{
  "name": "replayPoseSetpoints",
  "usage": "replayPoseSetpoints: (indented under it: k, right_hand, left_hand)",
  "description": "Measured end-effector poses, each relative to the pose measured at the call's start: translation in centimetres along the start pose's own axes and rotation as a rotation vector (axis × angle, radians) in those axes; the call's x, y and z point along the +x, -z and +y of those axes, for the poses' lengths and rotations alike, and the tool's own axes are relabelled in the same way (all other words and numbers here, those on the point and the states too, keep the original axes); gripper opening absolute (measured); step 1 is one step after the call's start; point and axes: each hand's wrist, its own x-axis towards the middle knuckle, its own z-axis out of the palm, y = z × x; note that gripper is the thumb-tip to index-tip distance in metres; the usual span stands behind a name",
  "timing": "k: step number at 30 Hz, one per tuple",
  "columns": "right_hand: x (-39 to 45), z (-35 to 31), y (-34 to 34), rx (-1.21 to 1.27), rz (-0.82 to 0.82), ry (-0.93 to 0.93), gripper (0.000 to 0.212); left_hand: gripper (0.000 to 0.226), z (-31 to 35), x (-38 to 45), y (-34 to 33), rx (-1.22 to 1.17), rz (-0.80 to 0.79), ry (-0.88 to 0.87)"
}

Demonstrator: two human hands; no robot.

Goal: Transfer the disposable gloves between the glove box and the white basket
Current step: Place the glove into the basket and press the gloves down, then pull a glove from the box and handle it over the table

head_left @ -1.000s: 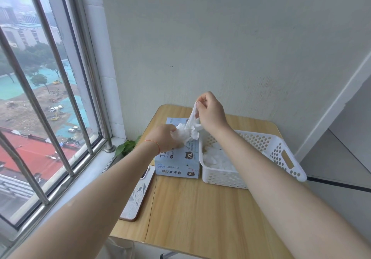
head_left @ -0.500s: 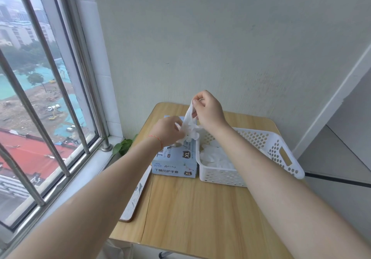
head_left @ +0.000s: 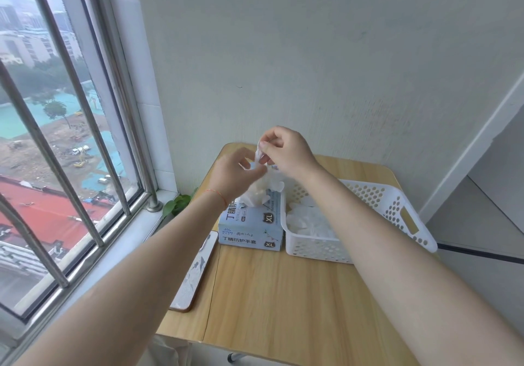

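Note:
A pale blue glove box (head_left: 251, 228) marked XL sits on the wooden table, with the white perforated basket (head_left: 397, 212) touching its right side. Several white gloves (head_left: 309, 221) lie in the basket. Above the box, my right hand (head_left: 286, 150) pinches the top end of a white glove (head_left: 262, 189) that hangs down to the box opening. My left hand (head_left: 234, 174) holds the same glove lower down, its fingers blurred by motion.
A phone (head_left: 195, 272) in a patterned case lies at the table's left edge beside the windowsill. A barred window fills the left side, and green plant leaves (head_left: 177, 204) show by the sill. The wall stands right behind the table (head_left: 283, 309).
Both hands have risen a little above the box while still holding the glove. The left hand shifted up toward the right hand, and the glove now hangs longer.

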Motion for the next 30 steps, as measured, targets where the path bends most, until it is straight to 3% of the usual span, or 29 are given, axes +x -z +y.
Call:
replayPoseSetpoints:
  k: [3, 6, 8, 10, 14, 17, 20, 22, 26, 28, 30]
  right_hand:
    - [0.0, 0.2, 0.3, -0.092, 0.040, -0.022, 0.029]
    - [-0.5, 1.3, 1.0, -0.468, -0.187, -0.139, 0.055]
    - [-0.8, 2.3, 0.9, -0.652, -0.284, -0.213, 0.032]
    - [-0.9, 2.6, 0.7, -0.590, -0.182, -0.193, 0.017]
    - [-0.8, 1.9, 0.6, -0.380, 0.018, -0.128, 0.010]
    - [-0.6, 1.3, 0.2, -0.343, 0.011, -0.096, 0.013]
    - [-0.6, 1.1, -0.3, -0.312, -0.001, -0.039, 0.014]
    - [-0.7, 1.1, -0.3, -0.315, 0.034, -0.011, 0.013]
    - [-0.7, 1.5, 1.1, -0.434, 0.113, -0.036, 0.017]
    - [-0.6, 1.9, 1.7, -0.461, 0.099, -0.075, 0.022]
    - [-0.6, 2.0, 1.8, -0.387, 0.074, -0.128, 0.023]
  left_hand:
    - [0.029, -0.1, 0.5, 0.5, 0.020, 0.144, 0.063]
    - [0.031, -0.9, 0.5, 1.3, 0.005, 0.177, 0.129]
    - [0.029, -1.4, 0.2, 1.6, 0.013, 0.184, 0.149]
    - [0.022, -1.8, 0.2, 1.8, 0.029, 0.174, 0.182]
    - [0.017, -1.9, -0.1, 2.2, 0.198, 0.096, 0.247]
    - [0.052, -1.6, -0.2, 1.9, 0.225, 0.079, 0.020]
    - [0.037, -0.1, -0.2, 1.2, 0.041, -0.041, -0.149]
    - [0.021, 0.2, 0.1, 0.8, 0.031, -0.037, -0.118]
    - [0.011, -0.4, 0.7, 1.6, 0.002, 0.158, 0.126]
    - [0.009, -1.0, 0.4, 2.1, 0.198, 0.147, 0.258]
    - [0.015, -1.6, -0.1, 2.2, 0.389, 0.077, 0.257]
